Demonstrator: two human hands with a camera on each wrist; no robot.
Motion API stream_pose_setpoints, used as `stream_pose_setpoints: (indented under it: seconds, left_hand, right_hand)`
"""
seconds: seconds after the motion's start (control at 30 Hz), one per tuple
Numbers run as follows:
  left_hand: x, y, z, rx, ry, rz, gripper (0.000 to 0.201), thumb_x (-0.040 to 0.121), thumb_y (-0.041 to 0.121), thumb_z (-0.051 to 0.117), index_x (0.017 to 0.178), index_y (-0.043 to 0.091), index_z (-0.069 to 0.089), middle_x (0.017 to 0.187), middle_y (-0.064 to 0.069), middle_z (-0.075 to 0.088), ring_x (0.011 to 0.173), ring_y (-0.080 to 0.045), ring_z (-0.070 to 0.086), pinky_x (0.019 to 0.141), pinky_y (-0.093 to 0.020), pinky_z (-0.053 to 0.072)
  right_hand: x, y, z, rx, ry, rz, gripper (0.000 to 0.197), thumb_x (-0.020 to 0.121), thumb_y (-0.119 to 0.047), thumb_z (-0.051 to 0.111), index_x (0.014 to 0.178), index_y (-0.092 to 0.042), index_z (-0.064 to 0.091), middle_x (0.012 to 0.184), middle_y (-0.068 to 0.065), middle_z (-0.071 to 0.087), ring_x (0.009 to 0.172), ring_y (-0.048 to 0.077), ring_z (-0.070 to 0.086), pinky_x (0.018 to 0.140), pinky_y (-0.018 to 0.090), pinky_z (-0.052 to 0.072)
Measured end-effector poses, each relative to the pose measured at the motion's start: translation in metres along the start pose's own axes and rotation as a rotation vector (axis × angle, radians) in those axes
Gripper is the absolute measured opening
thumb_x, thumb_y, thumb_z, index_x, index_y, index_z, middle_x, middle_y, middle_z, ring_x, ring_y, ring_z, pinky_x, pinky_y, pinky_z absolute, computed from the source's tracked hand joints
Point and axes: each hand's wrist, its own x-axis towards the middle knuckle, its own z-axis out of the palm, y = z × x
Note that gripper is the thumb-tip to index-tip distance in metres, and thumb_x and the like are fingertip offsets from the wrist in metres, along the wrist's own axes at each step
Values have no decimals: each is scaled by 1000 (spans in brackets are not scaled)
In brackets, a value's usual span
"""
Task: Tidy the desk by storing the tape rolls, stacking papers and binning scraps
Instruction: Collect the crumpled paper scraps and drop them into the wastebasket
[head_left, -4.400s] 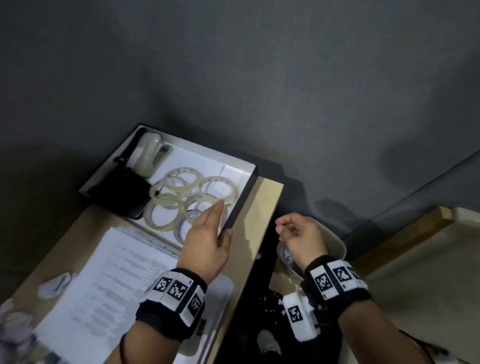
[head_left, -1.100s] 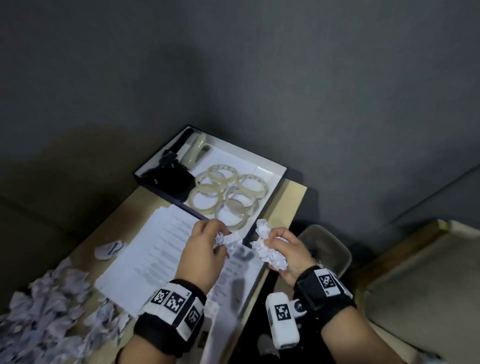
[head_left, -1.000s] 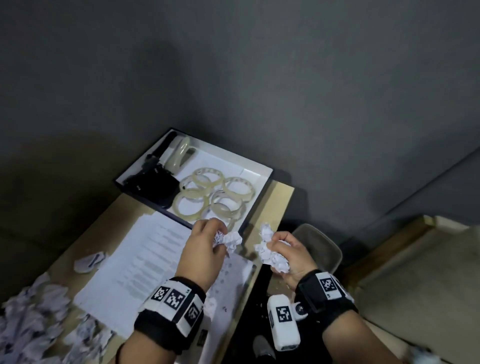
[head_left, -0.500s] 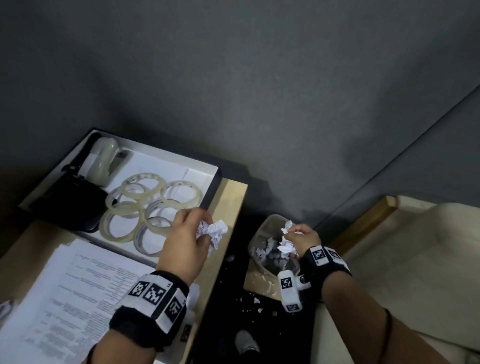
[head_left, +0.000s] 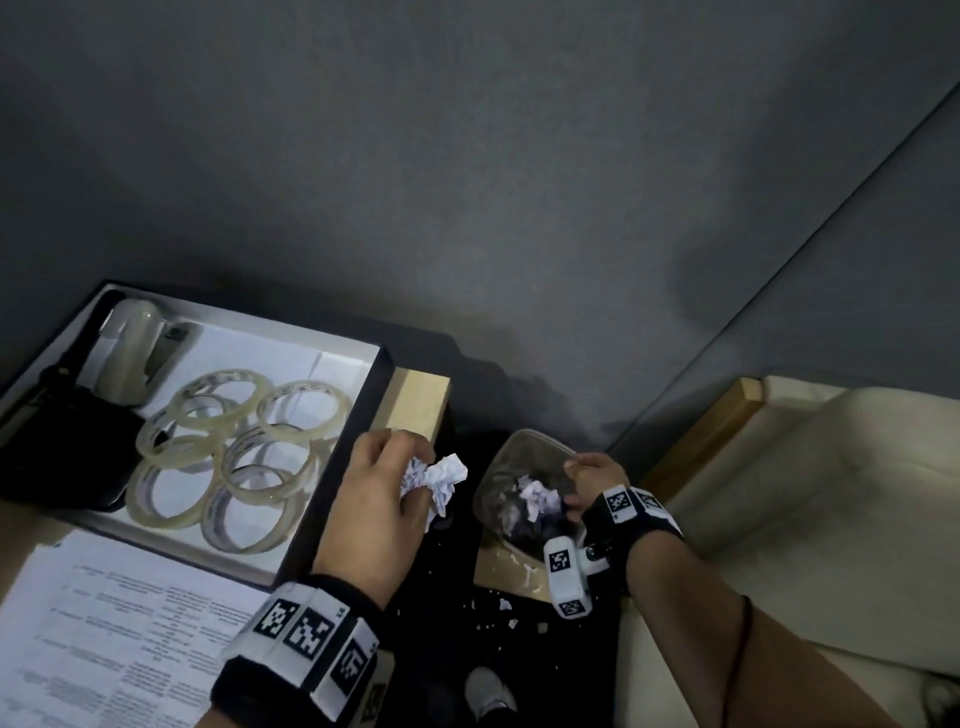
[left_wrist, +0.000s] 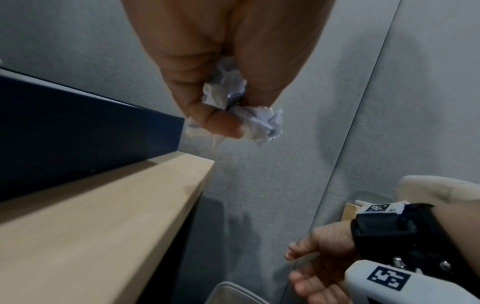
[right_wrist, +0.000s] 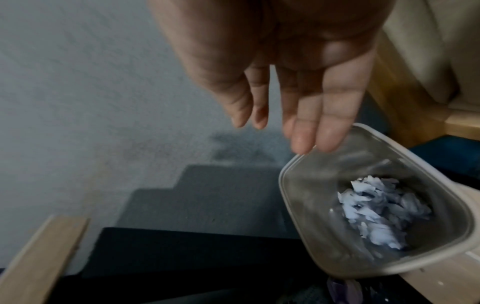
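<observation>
Cutting off the printed papers (head_left: 104, 639) at the near left edge, the head view also leaves the dark object (head_left: 78, 447) in the box's (head_left: 358, 431) far left corner hard to make out. The box sits on the bench (head_left: 418, 402) and holds several clear tape rolls (head_left: 234, 452), overlapping, plus a pale dispenser-like thing (head_left: 127, 353). The left hand (head_left: 374, 499) pinches a crumpled paper scrap (head_left: 439, 480) between thumb and fingers, past the bench's right edge. Lower and to the right, the bin (right_wrist: 298, 216), a translucent tub, holds a heap of torn white scraps (right_wrist: 381, 214). The right hand (right_wrist: 285, 82) hangs over its rim, fingers straight and slightly spread, empty. Small bits of paper (head_left: 504, 605) dot the dark floor near the bin.
</observation>
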Motion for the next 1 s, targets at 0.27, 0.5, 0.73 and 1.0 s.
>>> stream_pose_setpoints:
  seconds: [0.27, 0.5, 0.73, 1.0]
  left_hand:
    - [22, 10, 56, -87, -103, -59, 36, 77, -4, 60, 91, 30, 54, 108, 5, 45, 89, -10, 52, 78, -14, 37]
    - [51, 11, 131, -40, -275, -127, 31, 81, -1, 56, 105, 18, 57, 114, 0, 39, 93, -19, 55, 85, -14, 35]
    - [79, -6, 175, 10, -405, -194, 37, 82, 6, 59, 115, 22, 55, 135, -3, 32, 112, -26, 52, 102, -31, 42]
    - [75, -15, 189, 56, -476, -124, 57, 84, 6, 54, 136, 29, 47, 151, 0, 30, 133, -19, 39, 109, -23, 32]
  right_hand:
    - [-17, 15, -26, 162, -49, 99, 18, 96, -9, 46, 81, -14, 55, 66, 9, 52, 51, 19, 46, 52, 23, 37]
    - [-20, 46, -70, 206, 9, 99, 17, 95, -3, 46, 84, -12, 56, 73, 8, 58, 57, 21, 51, 55, 25, 41]
    - [-30, 60, -86, 280, 47, 40, 12, 92, -3, 54, 84, -11, 60, 81, 12, 62, 65, 24, 55, 65, 31, 45]
    - [-47, 54, -76, 268, 0, -28, 9, 92, -4, 55, 88, -9, 61, 78, 10, 64, 64, 21, 56, 60, 29, 44]
